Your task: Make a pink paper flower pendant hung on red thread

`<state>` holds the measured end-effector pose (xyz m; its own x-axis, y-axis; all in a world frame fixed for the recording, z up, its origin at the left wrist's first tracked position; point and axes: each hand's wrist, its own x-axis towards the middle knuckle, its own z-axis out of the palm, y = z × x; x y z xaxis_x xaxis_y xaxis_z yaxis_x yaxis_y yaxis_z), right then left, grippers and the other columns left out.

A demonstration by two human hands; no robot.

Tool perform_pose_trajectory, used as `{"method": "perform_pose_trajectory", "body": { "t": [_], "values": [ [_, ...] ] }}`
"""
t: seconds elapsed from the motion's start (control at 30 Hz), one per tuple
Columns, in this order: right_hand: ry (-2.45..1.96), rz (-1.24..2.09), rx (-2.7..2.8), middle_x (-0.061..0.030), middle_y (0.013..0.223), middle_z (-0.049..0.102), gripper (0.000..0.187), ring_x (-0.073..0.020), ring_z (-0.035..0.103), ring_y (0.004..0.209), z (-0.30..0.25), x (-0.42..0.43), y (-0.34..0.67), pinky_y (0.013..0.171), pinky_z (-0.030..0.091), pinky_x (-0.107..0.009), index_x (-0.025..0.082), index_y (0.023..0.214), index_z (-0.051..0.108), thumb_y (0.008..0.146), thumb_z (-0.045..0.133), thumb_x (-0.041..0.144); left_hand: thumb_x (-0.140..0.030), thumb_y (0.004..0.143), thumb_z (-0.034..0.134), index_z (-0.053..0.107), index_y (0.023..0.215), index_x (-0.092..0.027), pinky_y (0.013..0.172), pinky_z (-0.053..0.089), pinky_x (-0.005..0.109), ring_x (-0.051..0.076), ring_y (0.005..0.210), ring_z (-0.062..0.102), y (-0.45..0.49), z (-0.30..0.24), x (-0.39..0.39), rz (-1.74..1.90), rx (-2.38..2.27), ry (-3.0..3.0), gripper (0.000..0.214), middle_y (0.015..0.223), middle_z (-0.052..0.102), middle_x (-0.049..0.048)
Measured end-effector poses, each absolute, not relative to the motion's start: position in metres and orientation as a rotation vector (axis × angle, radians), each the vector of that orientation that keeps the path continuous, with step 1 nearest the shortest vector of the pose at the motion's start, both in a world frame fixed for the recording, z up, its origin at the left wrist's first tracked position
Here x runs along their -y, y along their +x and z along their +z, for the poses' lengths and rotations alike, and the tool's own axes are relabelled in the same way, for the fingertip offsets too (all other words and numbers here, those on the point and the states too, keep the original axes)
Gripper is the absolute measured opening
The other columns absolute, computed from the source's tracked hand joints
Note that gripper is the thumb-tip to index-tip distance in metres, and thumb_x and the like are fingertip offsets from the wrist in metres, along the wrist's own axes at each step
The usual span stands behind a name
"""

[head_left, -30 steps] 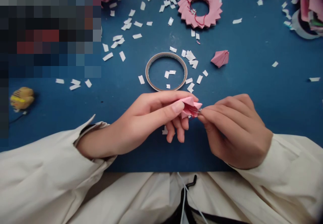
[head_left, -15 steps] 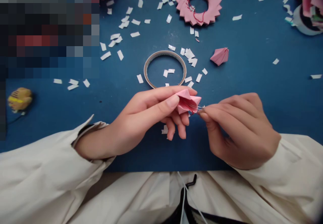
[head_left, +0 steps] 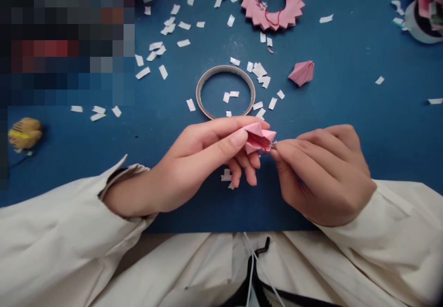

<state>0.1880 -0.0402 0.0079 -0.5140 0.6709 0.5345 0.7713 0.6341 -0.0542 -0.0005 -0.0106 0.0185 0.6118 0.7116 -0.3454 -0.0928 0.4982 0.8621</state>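
My left hand (head_left: 204,159) pinches a small folded pink paper piece (head_left: 260,137) between thumb and forefinger, its hollow side facing up. The other left fingers curl beneath it. Close against the paper's right tip, my right hand (head_left: 325,173) is closed in a pinch on thin pale strands (head_left: 272,144) that come out of the folds. Whether they are wire or thread I cannot tell. A bit of red thread (head_left: 265,150) shows at the paper's lower right edge.
A tape ring (head_left: 198,95) lies just beyond my left hand. Past it are another folded pink piece (head_left: 302,73) and a pink paper wreath (head_left: 294,9) with red thread. White paper bits (head_left: 259,70) are scattered about. A yellowish round object (head_left: 26,133) sits far left, a white roll (head_left: 415,23) far right.
My right hand has moved slightly left, closer to the pink paper, and less of the pale strands shows between them. My left hand keeps its hold. The view has shifted slightly.
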Motion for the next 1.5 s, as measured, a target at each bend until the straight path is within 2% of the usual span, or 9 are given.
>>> {"method": "perform_pose_trajectory", "body": {
  "t": [0.13, 0.5, 0.93, 1.07, 1.17, 1.3, 1.37, 1.47, 1.5],
  "values": [
    [-1.038, -0.283, 2.358, -0.0049, 0.063, 0.068, 0.011, -0.0153, 0.059, 0.055, 0.010, 0.041, 0.191, 0.053, 0.041, -0.033, 0.010, 0.077, 0.059, 0.071, 0.067, 0.009, -0.024, 0.093, 0.037, 0.057, 0.110, -0.011, 0.051, 0.049, 0.024, 0.018, 0.066, 0.064, -0.001, 0.018, 0.008, 0.541, -0.784, 0.899, 0.030, 0.077, 0.063, 0.0068],
    [-1.032, -0.182, 2.423, -0.0052, 0.062, 0.068, 0.009, -0.0167, 0.060, 0.055, 0.023, 0.047, 0.196, 0.055, 0.043, -0.034, 0.012, 0.078, 0.057, 0.073, 0.066, 0.013, -0.026, 0.092, 0.038, 0.057, 0.110, -0.011, 0.051, 0.049, 0.024, 0.018, 0.065, 0.064, 0.000, 0.020, 0.007, 0.551, -0.801, 0.890, 0.030, 0.076, 0.063, 0.0069],
    [-0.961, -0.353, 2.398, -0.0062, 0.061, 0.067, 0.010, -0.0167, 0.058, 0.053, 0.013, 0.041, 0.195, 0.048, 0.039, -0.033, 0.009, 0.076, 0.062, 0.070, 0.068, 0.014, -0.025, 0.091, 0.042, 0.058, 0.112, -0.015, 0.053, 0.050, 0.024, 0.016, 0.068, 0.064, 0.000, 0.020, 0.011, 0.563, -0.770, 0.949, 0.029, 0.080, 0.064, 0.0052],
    [-1.058, -0.266, 2.361, -0.0054, 0.060, 0.066, 0.004, -0.0151, 0.056, 0.053, 0.011, 0.040, 0.191, 0.050, 0.039, -0.031, 0.011, 0.071, 0.061, 0.072, 0.065, 0.009, -0.024, 0.091, 0.042, 0.059, 0.112, -0.016, 0.054, 0.050, 0.024, 0.016, 0.068, 0.064, 0.000, 0.020, 0.011, 0.552, -0.779, 0.955, 0.028, 0.079, 0.064, 0.0050],
    [-1.158, -0.079, 2.302, -0.0041, 0.058, 0.063, 0.010, -0.0140, 0.055, 0.054, 0.010, 0.039, 0.187, 0.052, 0.040, -0.030, 0.012, 0.065, 0.058, 0.073, 0.061, 0.007, -0.023, 0.091, 0.042, 0.057, 0.114, -0.015, 0.055, 0.050, 0.024, 0.016, 0.068, 0.064, 0.000, 0.020, 0.011, 0.552, -0.784, 0.974, 0.028, 0.080, 0.064, 0.0051],
    [-1.169, 0.077, 2.278, -0.0042, 0.061, 0.064, 0.009, -0.0143, 0.055, 0.057, 0.008, 0.037, 0.187, 0.055, 0.042, -0.030, 0.011, 0.067, 0.058, 0.074, 0.059, 0.005, -0.024, 0.092, 0.040, 0.051, 0.120, -0.011, 0.054, 0.050, 0.022, 0.013, 0.066, 0.062, -0.002, 0.022, 0.014, 0.554, -0.805, 1.137, 0.033, 0.080, 0.064, 0.0055],
    [-1.102, 0.048, 2.289, -0.0059, 0.067, 0.067, 0.006, -0.0152, 0.058, 0.060, 0.007, 0.036, 0.190, 0.057, 0.043, -0.031, 0.010, 0.072, 0.059, 0.073, 0.059, 0.003, -0.021, 0.092, 0.039, 0.050, 0.122, -0.009, 0.060, 0.051, 0.022, 0.012, 0.069, 0.062, -0.004, 0.023, 0.015, 0.577, -0.804, 1.392, 0.033, 0.084, 0.065, 0.0068],
    [-0.990, -0.086, 2.351, -0.0109, 0.086, 0.071, 0.013, -0.0188, 0.063, 0.070, 0.005, 0.034, 0.194, 0.061, 0.044, -0.033, 0.008, 0.086, 0.061, 0.074, 0.058, 0.004, -0.010, 0.086, 0.045, 0.051, 0.120, -0.008, 0.081, 0.051, 0.026, 0.016, 0.091, 0.062, -0.007, 0.023, 0.018, 0.710, -0.662, 1.886, 0.034, 0.103, 0.064, 0.0126],
    [-0.969, -0.114, 2.376, -0.0121, 0.092, 0.071, 0.016, -0.0199, 0.064, 0.074, 0.005, 0.033, 0.195, 0.063, 0.044, -0.035, 0.008, 0.090, 0.061, 0.075, 0.057, 0.004, -0.008, 0.085, 0.046, 0.051, 0.121, -0.009, 0.082, 0.050, 0.027, 0.018, 0.095, 0.060, -0.008, 0.022, 0.018, 0.739, -0.612, 2.005, 0.036, 0.106, 0.064, 0.0140]
  ]
}}
